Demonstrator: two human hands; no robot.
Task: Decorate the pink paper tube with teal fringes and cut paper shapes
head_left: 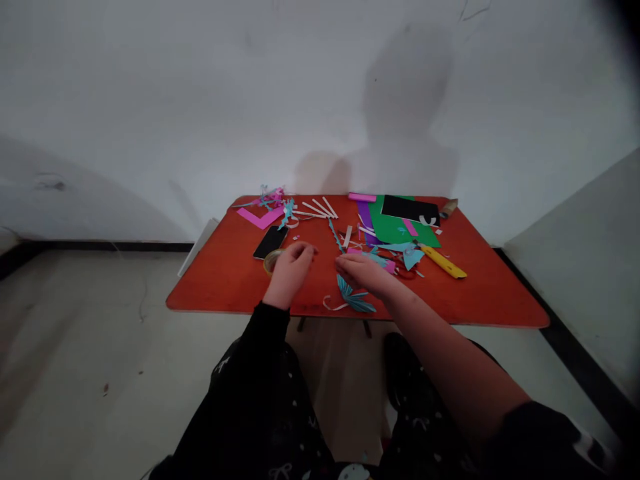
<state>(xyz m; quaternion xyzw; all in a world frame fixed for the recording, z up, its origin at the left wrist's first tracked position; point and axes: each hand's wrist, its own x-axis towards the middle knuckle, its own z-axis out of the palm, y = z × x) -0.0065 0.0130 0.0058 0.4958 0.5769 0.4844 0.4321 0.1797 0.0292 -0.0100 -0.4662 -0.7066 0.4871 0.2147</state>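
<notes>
Faces a pale wall (175, 100) bearing a soft shadow (410, 100). Shows grey floor (100, 367), dark baseboard (100, 247) and a red table (225, 283).

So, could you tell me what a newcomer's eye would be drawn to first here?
Probably the bright red-orange table, strewn with colourful paper scraps. Next, the yellow cutter on its right side, near the green sheet, and the blue pleated paper piece at the near edge, just below the right hand.
</notes>
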